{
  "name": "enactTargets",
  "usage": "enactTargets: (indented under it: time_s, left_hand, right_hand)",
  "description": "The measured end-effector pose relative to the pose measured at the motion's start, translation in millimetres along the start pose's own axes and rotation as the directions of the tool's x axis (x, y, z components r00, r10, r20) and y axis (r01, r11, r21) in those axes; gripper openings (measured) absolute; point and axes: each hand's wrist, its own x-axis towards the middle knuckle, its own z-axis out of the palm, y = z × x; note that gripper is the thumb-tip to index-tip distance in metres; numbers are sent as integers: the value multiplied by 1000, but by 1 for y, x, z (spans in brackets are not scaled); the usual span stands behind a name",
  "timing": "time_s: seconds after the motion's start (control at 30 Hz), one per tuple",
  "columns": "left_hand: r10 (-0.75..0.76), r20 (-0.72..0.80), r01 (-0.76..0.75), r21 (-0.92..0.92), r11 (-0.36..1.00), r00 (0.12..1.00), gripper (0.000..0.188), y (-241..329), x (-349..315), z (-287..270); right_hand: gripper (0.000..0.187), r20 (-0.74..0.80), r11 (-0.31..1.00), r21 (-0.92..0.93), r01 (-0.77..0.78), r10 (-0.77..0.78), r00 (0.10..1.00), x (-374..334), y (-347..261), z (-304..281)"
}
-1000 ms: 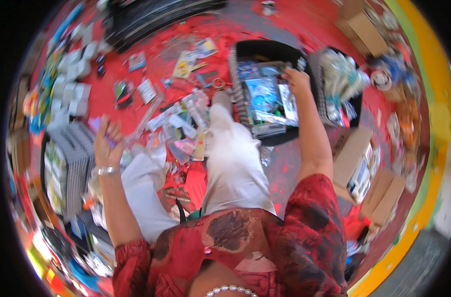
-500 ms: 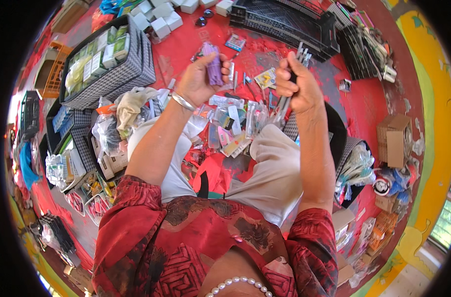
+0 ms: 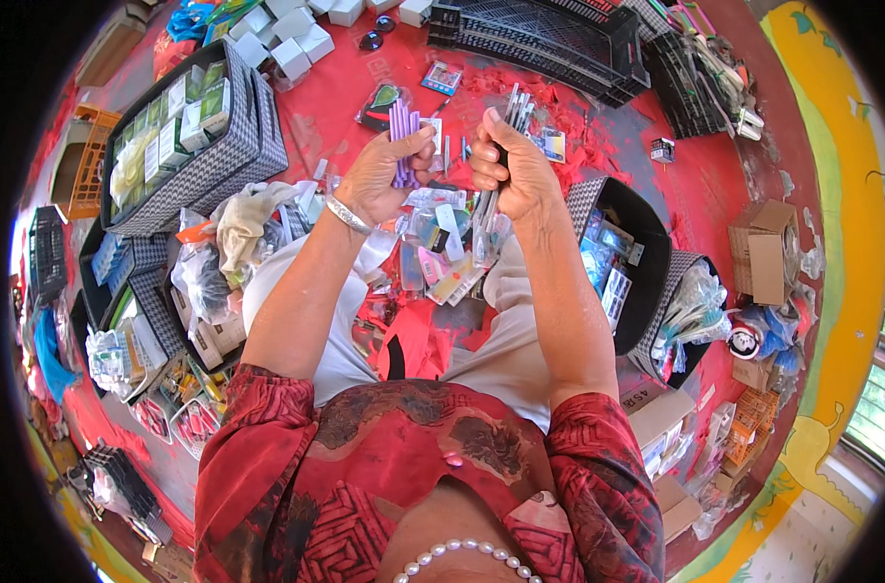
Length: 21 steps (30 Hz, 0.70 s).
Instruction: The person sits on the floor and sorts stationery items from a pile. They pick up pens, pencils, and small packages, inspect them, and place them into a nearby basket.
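My left hand (image 3: 376,177) is closed round a bundle of slim purple sticks (image 3: 400,131), held upright with their ends fanned a little above my fingers. Close to its right, my right hand (image 3: 525,173) grips a bundle of thin grey and black sticks (image 3: 516,107), which poke out above and below the fist. Whether these are pens or pencils I cannot tell. Below both hands, between my knees, lies a heap of small clear packets and cards (image 3: 452,233). A dark packet with a green shape (image 3: 380,102) lies just behind the purple bundle.
A checked bin of green and white boxes (image 3: 175,146) stands at the left. On the right are an open checked bin (image 3: 637,219) and a bin of plastic bags (image 3: 695,311). Black crates (image 3: 540,49) and small white boxes (image 3: 292,39) sit at the far side of the red floor.
My right hand has moved left toward my left hand with its bundle. The purple sticks now stand more upright and spread. My view has turned slightly, uncovering the right bin.
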Motion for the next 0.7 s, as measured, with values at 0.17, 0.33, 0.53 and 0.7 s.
enactTargets:
  time_s: [0.17, 0.33, 0.53, 0.7]
  left_hand:
    - [-40, 86, 33, 88, 996, 996, 17, 0, -2, 0]
    - [162, -52, -139, 298, 945, 985, 36, 11, 0, -4]
    - [221, 143, -263, 458, 849, 965, 40, 19, -3, 3]
    - [111, 158, -187, 640, 745, 981, 38, 19, -11, 12]
  right_hand:
    - [23, 53, 999, -38, 18, -16, 998, -5, -3, 0]
    - [22, 137, 997, 51, -51, 43, 990, -13, -11, -7]
    - [20, 258, 893, -185, -410, 447, 856, -22, 43, 16]
    - [20, 152, 902, -138, -410, 428, 891, -19, 41, 16]
